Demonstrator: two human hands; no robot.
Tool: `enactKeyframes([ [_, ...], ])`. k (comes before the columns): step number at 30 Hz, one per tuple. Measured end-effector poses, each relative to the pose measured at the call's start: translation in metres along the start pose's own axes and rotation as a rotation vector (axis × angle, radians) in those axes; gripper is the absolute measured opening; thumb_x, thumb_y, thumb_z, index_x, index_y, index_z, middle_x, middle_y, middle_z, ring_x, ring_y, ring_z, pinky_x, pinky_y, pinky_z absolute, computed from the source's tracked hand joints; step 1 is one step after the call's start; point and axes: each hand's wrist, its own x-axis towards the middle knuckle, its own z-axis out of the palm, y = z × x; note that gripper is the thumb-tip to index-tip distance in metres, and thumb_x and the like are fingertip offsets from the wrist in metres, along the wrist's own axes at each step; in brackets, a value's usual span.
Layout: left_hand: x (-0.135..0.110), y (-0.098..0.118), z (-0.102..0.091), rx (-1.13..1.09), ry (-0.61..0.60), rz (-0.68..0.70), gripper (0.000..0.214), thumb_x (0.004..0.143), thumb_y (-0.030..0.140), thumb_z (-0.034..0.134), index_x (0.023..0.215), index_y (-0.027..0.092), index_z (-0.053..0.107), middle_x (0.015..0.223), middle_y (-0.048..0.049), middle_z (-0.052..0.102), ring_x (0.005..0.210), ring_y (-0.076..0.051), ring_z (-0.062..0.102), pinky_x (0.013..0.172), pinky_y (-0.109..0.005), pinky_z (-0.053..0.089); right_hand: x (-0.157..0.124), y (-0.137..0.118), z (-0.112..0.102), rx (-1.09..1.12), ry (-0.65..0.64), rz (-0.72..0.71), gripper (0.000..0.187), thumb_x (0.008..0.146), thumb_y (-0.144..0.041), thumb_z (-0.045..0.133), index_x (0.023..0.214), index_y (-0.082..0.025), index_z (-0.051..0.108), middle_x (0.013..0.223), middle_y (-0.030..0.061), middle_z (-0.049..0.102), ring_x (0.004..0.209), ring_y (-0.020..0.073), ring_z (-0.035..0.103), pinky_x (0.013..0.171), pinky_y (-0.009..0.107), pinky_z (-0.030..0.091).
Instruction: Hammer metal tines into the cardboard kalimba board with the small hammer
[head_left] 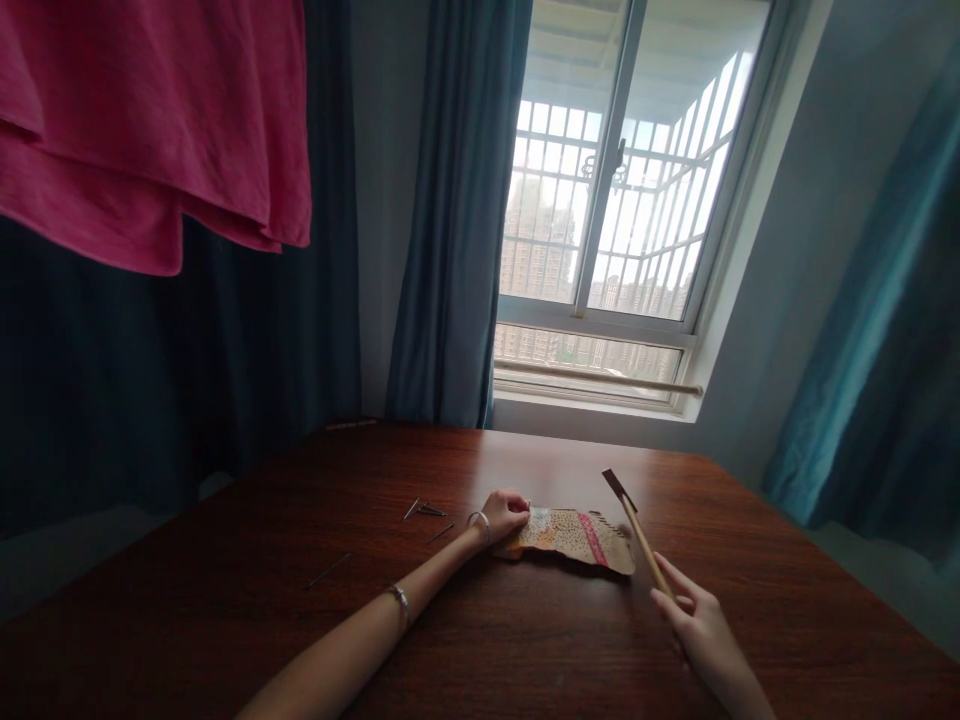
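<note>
My right hand (694, 610) is wrapped around the wooden handle of a hammer (643, 540), its dark head raised above the table's right side. To the left of it lies a torn piece of cardboard (577, 535) with rows of small holes, a red stripe and white and orange patches. At the cardboard's left end is my left hand (507, 516), fingers pinched together. Something tiny and pale shows at those fingertips, too small to name. Several nails (430, 510) are scattered on the wood left of this hand, with a longer one (328, 571) nearer to me.
The brown wooden table (465, 640) has a glossy top and reaches back to a curtain (454, 220) and a barred window (600, 200). A pink cloth (150, 130) hangs at the upper left. Another curtain (855, 330) is on the right.
</note>
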Motion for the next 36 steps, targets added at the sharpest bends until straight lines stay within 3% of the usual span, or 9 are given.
enactKeyframes([
  [5,0.001,-0.001,0.001,-0.019,0.012,0.012,0.020,0.065,0.026,0.059,0.075,0.012,0.069,0.075,-0.0039,0.066,0.068,-0.013,0.057,0.062,-0.021,0.042,0.019,0.027,-0.027,-0.369,0.136,0.038,0.060,0.071,-0.039,0.046,0.125,-0.012,0.049,0.079,0.0092,0.069,0.063,0.0201,0.063,0.054,0.026,0.046],
  [10,0.000,0.001,-0.001,0.002,-0.002,0.017,0.020,0.066,0.026,0.057,0.076,0.013,0.069,0.074,-0.0034,0.066,0.068,-0.013,0.057,0.062,-0.021,0.042,0.033,0.050,-0.040,-0.629,0.168,0.073,0.057,0.071,-0.038,0.045,0.123,-0.017,0.051,0.091,0.0094,0.070,0.081,0.0249,0.065,0.067,0.029,0.048],
  [16,-0.003,0.005,-0.004,0.007,-0.003,0.023,0.020,0.066,0.026,0.057,0.075,0.013,0.069,0.074,-0.0034,0.066,0.068,-0.013,0.057,0.062,-0.021,0.042,0.036,0.049,-0.041,-0.803,0.135,0.060,0.052,0.073,-0.034,0.043,0.120,-0.014,0.053,0.096,0.0121,0.069,0.089,0.0272,0.063,0.075,0.032,0.046],
  [25,-0.003,0.005,-0.003,0.035,0.015,0.033,0.018,0.067,0.025,0.057,0.074,0.013,0.069,0.075,-0.0032,0.065,0.069,-0.013,0.056,0.063,-0.021,0.042,0.026,0.032,-0.034,-0.950,0.139,0.023,0.035,0.077,-0.031,0.039,0.102,-0.016,0.060,0.092,0.0132,0.068,0.087,0.0265,0.063,0.068,0.031,0.045],
  [31,-0.005,0.006,-0.005,0.009,0.002,0.052,0.019,0.067,0.026,0.057,0.076,0.014,0.069,0.079,-0.0040,0.065,0.071,-0.013,0.057,0.065,-0.021,0.043,0.030,0.047,-0.034,-0.991,0.210,-0.036,0.031,0.076,-0.028,0.043,0.099,-0.014,0.059,0.094,0.0146,0.064,0.088,0.0257,0.062,0.071,0.031,0.044],
  [36,-0.005,0.006,-0.019,-0.038,-0.107,0.075,0.026,0.065,0.025,0.057,0.084,0.012,0.070,0.084,-0.0057,0.064,0.072,-0.014,0.057,0.063,-0.021,0.044,0.038,0.064,-0.036,-0.933,0.217,-0.023,0.032,0.076,-0.029,0.045,0.102,-0.015,0.057,0.098,0.0143,0.062,0.090,0.0250,0.061,0.070,0.029,0.045],
])
